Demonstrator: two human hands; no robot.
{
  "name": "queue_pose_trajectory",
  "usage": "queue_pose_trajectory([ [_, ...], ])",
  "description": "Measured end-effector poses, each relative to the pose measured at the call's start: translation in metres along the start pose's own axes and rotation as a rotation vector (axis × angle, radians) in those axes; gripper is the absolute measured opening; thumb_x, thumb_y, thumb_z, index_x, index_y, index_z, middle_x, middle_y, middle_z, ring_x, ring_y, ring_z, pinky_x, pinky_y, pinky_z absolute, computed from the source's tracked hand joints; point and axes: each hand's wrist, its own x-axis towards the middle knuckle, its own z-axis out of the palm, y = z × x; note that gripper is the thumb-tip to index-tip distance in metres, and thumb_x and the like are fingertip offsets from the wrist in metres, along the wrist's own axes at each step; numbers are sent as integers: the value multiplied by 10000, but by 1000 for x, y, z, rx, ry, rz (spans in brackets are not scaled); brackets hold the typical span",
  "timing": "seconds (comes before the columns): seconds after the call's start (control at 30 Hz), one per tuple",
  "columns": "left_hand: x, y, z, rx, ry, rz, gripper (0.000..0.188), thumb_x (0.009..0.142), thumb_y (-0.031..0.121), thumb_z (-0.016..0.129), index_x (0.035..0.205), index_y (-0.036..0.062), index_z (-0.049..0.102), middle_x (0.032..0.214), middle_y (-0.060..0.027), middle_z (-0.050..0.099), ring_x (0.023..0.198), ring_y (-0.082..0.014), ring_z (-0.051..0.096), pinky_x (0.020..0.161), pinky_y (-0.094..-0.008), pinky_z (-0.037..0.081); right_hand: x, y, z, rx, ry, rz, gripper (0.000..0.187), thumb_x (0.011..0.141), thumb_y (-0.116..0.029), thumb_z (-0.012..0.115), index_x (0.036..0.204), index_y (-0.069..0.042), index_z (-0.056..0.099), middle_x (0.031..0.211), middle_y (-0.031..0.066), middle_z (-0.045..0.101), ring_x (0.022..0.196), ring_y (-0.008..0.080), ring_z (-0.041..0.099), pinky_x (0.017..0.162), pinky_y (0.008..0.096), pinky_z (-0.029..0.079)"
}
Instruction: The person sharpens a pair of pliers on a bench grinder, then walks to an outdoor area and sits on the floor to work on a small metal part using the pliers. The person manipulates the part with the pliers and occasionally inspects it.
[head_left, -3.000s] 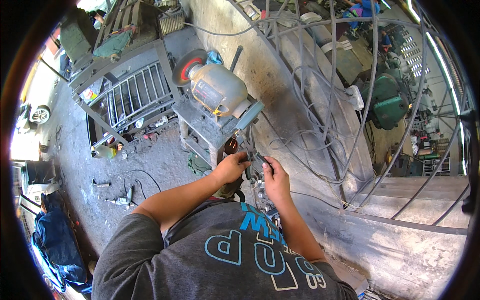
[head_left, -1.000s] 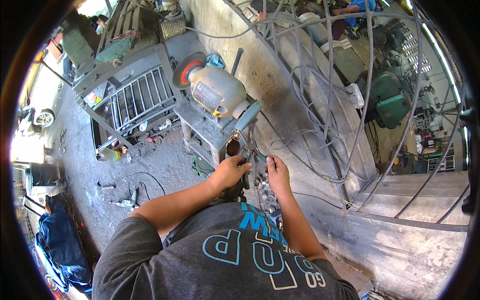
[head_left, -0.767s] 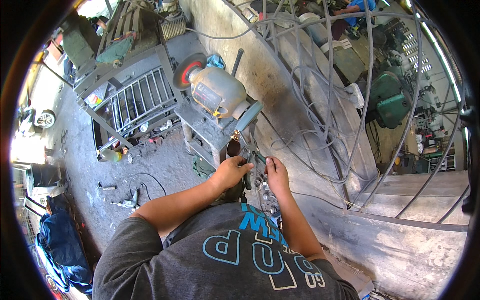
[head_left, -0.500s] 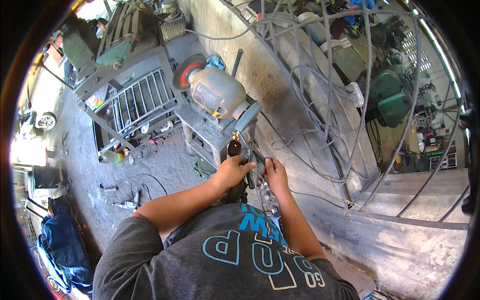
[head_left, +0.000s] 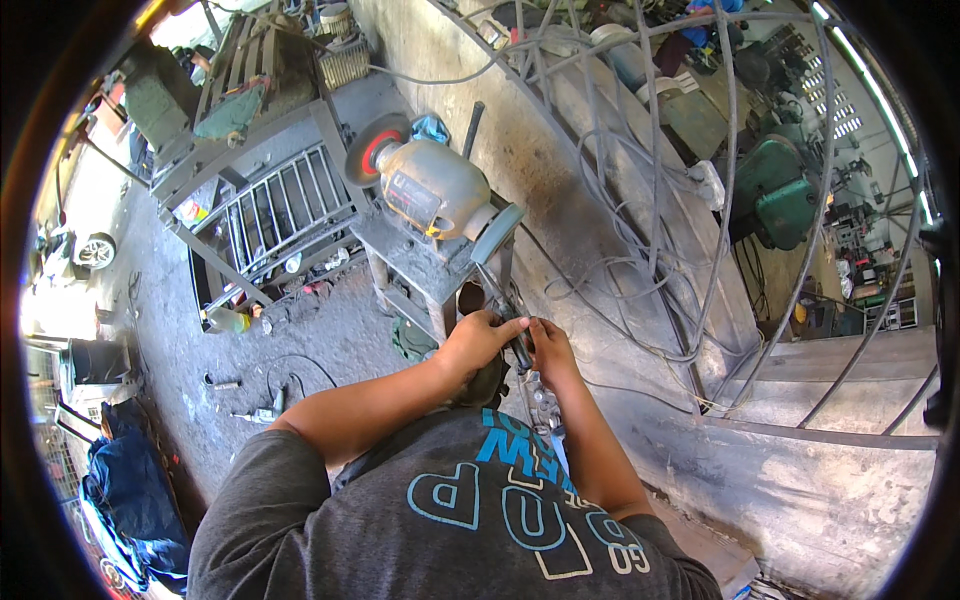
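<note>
My left hand (head_left: 476,343) and my right hand (head_left: 551,352) are close together below the bench grinder (head_left: 432,190), thumbs nearly touching. Both are closed on a dark, slim tool (head_left: 520,355) that looks like pliers. Its far end points up toward the underside of the grey grinding wheel (head_left: 498,233). Whatever the tip grips is too small to make out, and I cannot tell whether it touches the wheel. The grinder's other side carries a dark wheel with a red centre (head_left: 378,150). A metal stand (head_left: 408,262) bears the grinder.
Loose grey cables (head_left: 620,230) hang along the wall at right, beside curved metal bars (head_left: 820,250). Left of the grinder stands a metal frame with a rack (head_left: 285,205). A corded power tool (head_left: 268,405) lies on the floor at left. Beyond the bars is a green machine (head_left: 780,190).
Sparks below the grey wheel are gone. My hands have come closer together, the right shifting slightly left, and the tool has turned a little between them.
</note>
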Motion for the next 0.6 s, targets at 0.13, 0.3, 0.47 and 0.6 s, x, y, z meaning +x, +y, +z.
queue_pose_trajectory([
  [0.13,-9,-5,-5,37,-75,52,582,867,447,749,1019,-107,658,832,-166,665,755,-200,605,693,-360,491,-10,-2,-8,-33,-30,-79,369,1032,-373,552,1107,-20,628,729,4,547,531,67,433,466,221,334],
  [0.3,-18,-19,-17,154,-150,207,512,832,338,778,1110,-76,662,987,-188,701,910,-228,654,839,-346,501,-37,-23,-22,-29,0,-245,281,1016,-293,591,1119,-32,611,744,-13,539,558,61,436,503,220,359],
  [0.47,-4,-31,-18,183,-104,223,373,844,194,762,1138,-19,676,1036,-160,716,944,-203,661,868,-329,508,-73,-51,-9,149,-136,-185,209,1005,-191,602,1147,-42,565,782,6,553,583,62,461,511,211,375],
  [0.6,4,-34,-13,-49,-116,314,274,872,66,704,1138,2,681,998,-101,713,883,-154,642,833,-333,516,-91,-58,18,151,-279,-98,195,1000,-147,593,1153,-44,532,775,30,557,573,64,457,505,215,374],
])
